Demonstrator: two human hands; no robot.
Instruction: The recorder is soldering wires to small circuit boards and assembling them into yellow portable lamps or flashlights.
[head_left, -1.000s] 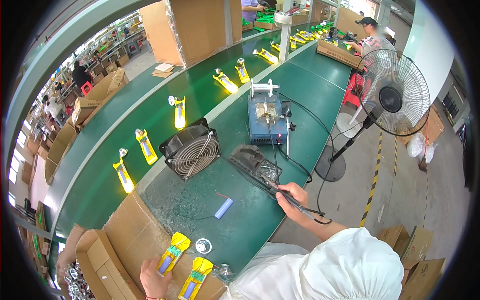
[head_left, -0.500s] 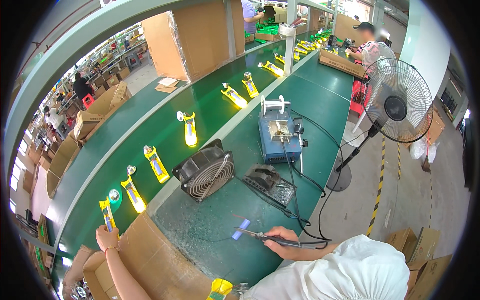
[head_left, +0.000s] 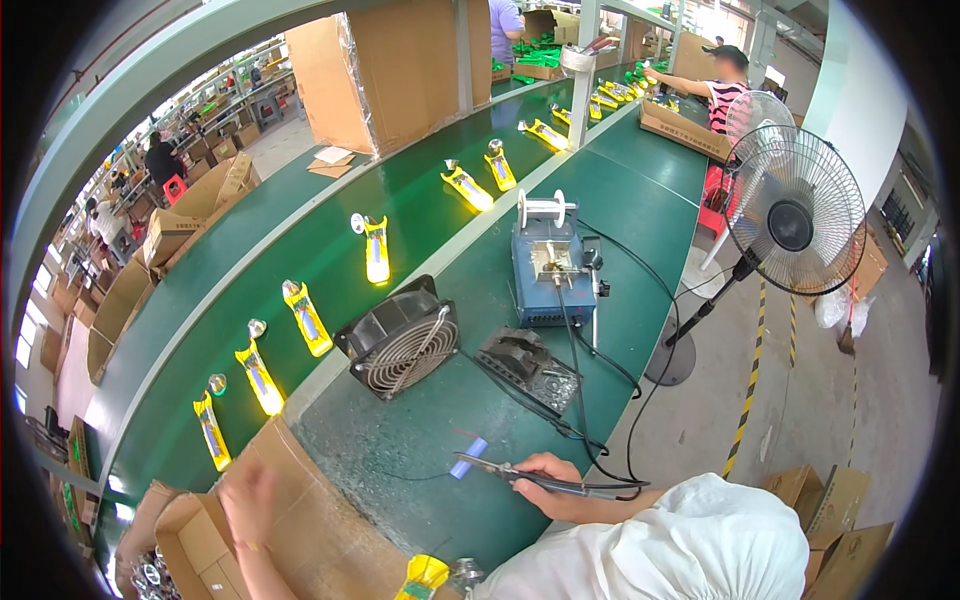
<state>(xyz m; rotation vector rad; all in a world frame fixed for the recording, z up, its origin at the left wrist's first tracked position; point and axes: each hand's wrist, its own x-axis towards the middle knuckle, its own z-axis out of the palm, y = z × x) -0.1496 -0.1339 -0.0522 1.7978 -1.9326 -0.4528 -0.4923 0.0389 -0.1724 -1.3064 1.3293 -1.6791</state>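
Observation:
My right hand (head_left: pixel 550 478) is closed around a soldering iron (head_left: pixel 500 470) with a dark cable. Its tip end reaches the blue cylindrical battery cell (head_left: pixel 469 457), which lies on the green bench with thin red and black wires. Over the brown cardboard sheet (head_left: pixel 310 480) hovers my left hand (head_left: pixel 248 500), smeared by motion, so its fingers cannot be read. Nearest to it on the belt is a yellow flashlight housing (head_left: pixel 211 432) with a round reflector head beside it. Another yellow housing (head_left: pixel 424 574) lies at the lower edge beside my right sleeve.
A black fan (head_left: pixel 400 340), a soldering iron stand (head_left: pixel 525 360) and a blue soldering station (head_left: pixel 552 265) with a white spool occupy the bench. More yellow housings line the green conveyor (head_left: pixel 330 225). A pedestal fan (head_left: pixel 790 225) stands right; a co-worker (head_left: pixel 725 90) sits beyond.
My left hand has left the yellow housing on the belt and moved right and toward me. My right hand still holds the soldering iron by the cell. The far co-worker has stretched out an arm.

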